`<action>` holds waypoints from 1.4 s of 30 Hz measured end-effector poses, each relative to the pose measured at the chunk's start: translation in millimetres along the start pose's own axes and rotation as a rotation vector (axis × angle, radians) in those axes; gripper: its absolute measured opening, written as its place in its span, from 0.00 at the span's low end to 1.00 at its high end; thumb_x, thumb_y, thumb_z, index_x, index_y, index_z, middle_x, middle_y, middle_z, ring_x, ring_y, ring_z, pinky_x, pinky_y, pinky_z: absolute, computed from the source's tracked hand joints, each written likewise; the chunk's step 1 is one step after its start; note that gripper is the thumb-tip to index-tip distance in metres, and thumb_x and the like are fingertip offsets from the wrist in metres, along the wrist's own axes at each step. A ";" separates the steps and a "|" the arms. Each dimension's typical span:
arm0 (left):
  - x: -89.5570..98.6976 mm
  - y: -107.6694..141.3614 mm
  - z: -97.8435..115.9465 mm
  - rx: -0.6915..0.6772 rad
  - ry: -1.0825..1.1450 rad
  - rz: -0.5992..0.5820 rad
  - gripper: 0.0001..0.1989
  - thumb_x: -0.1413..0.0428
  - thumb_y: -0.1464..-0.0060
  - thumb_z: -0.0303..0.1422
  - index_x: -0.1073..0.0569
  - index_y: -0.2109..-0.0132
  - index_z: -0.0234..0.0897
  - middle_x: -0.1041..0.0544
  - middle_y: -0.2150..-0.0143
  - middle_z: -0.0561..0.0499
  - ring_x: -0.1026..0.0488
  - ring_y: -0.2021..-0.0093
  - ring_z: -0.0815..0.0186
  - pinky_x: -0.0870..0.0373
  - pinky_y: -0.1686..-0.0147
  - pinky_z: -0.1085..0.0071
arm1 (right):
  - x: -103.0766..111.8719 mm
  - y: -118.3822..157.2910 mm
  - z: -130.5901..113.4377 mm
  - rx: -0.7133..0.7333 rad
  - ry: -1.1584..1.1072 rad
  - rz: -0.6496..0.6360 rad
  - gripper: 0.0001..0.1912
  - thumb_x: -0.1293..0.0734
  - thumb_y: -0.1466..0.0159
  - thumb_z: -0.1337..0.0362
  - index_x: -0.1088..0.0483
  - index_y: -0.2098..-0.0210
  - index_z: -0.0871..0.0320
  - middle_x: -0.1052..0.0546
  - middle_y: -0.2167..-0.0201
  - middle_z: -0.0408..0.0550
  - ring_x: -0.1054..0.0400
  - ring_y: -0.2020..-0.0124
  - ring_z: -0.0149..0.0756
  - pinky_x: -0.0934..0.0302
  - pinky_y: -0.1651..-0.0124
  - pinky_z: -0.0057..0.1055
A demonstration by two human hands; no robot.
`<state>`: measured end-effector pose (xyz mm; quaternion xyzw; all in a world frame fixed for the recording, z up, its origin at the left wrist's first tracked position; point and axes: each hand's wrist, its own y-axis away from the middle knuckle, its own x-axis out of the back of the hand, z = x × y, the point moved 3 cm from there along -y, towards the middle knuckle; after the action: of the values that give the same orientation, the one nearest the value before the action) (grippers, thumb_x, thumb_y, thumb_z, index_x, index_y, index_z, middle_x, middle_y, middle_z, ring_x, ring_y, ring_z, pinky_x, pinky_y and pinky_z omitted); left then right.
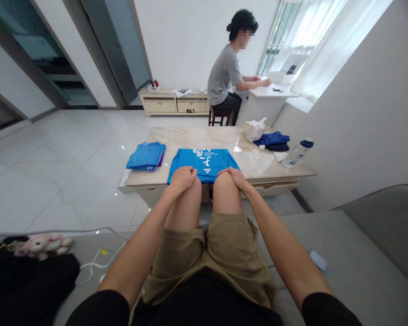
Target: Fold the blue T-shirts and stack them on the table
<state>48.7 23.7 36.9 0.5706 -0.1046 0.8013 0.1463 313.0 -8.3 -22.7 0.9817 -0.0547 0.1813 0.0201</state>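
Note:
A blue shirt [204, 160] with white print lies folded at the near edge of the marble-topped table [197, 135]. My left hand [184, 178] rests on my left knee, fingers bent over it, holding nothing. On my right knee lies my right hand [234, 176], its fingers spread and without any object. Both hands are just in front of the shirt's near edge. To the left on the table is a stack of folded blue and purple cloths [146, 156].
Dark blue cloth [274, 139], a white plastic bag [255, 129] and a clear bottle [297, 153] stand at the table's right. Beyond, a person [226, 74] sits at a white desk [268, 93]. A plush toy [44, 245] lies on the sofa [343, 253].

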 end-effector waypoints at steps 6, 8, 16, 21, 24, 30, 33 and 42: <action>0.3 -0.2 -2.7 0.006 0.005 0.008 0.22 0.54 0.27 0.39 0.18 0.60 0.37 0.14 0.52 0.37 0.19 0.52 0.50 0.33 0.57 0.63 | -0.9 0.6 -2.6 -0.066 -0.031 -0.009 0.26 0.44 0.28 0.55 0.14 0.66 0.52 0.13 0.54 0.49 0.22 0.45 0.50 0.33 0.32 0.45; 0.1 -0.1 -3.9 0.008 0.011 0.009 0.22 0.54 0.27 0.39 0.18 0.60 0.37 0.14 0.52 0.37 0.19 0.52 0.50 0.34 0.57 0.63 | -0.9 -0.3 -1.3 -0.080 -0.027 -0.012 0.27 0.45 0.28 0.57 0.15 0.66 0.51 0.13 0.54 0.48 0.22 0.45 0.49 0.33 0.32 0.43; 5.5 14.8 -14.9 0.020 0.034 0.052 0.21 0.55 0.25 0.40 0.20 0.59 0.38 0.14 0.50 0.38 0.20 0.50 0.51 0.35 0.56 0.64 | 8.8 15.7 -1.9 0.061 0.188 0.086 0.25 0.45 0.28 0.61 0.15 0.60 0.52 0.14 0.48 0.49 0.23 0.40 0.48 0.36 0.31 0.43; 3.9 14.9 -28.4 0.052 0.039 0.054 0.22 0.56 0.25 0.42 0.20 0.58 0.39 0.14 0.51 0.40 0.19 0.50 0.51 0.34 0.56 0.63 | 6.8 43.5 -6.5 0.175 0.326 0.187 0.21 0.38 0.27 0.55 0.17 0.47 0.54 0.16 0.43 0.54 0.23 0.41 0.51 0.34 0.32 0.45; 1.0 7.7 -33.9 0.051 0.084 0.030 0.24 0.56 0.26 0.44 0.19 0.58 0.40 0.14 0.50 0.41 0.19 0.49 0.51 0.32 0.53 0.63 | -2.4 55.3 -5.4 0.194 0.236 0.257 0.23 0.37 0.26 0.51 0.19 0.42 0.54 0.17 0.40 0.55 0.24 0.38 0.52 0.34 0.31 0.46; -5.1 -4.3 -46.6 0.005 0.219 -0.016 0.26 0.56 0.32 0.46 0.17 0.57 0.40 0.12 0.50 0.42 0.19 0.47 0.50 0.31 0.45 0.61 | -27.5 55.0 40.5 0.119 -0.059 0.296 0.21 0.38 0.24 0.50 0.17 0.44 0.51 0.15 0.43 0.50 0.21 0.42 0.47 0.29 0.36 0.43; -2.9 -10.0 -49.7 -0.019 0.165 -0.019 0.26 0.56 0.32 0.48 0.16 0.60 0.42 0.12 0.52 0.42 0.20 0.48 0.49 0.31 0.46 0.59 | -24.1 43.6 93.1 0.026 -0.028 0.364 0.18 0.34 0.29 0.50 0.17 0.54 0.54 0.14 0.52 0.55 0.19 0.52 0.48 0.26 0.46 0.42; -48.5 -131.5 35.9 -0.221 0.030 -0.323 0.18 0.47 0.33 0.43 0.15 0.60 0.42 0.13 0.59 0.44 0.18 0.57 0.52 0.32 0.61 0.65 | 31.2 -14.6 202.7 -0.523 -0.108 0.625 0.31 0.27 0.40 0.36 0.24 0.55 0.57 0.15 0.56 0.59 0.20 0.51 0.51 0.28 0.49 0.39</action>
<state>141.8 129.1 2.9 0.5486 -0.0969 0.7594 0.3362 415.3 -8.9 -201.0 0.8877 -0.3955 0.1066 0.2103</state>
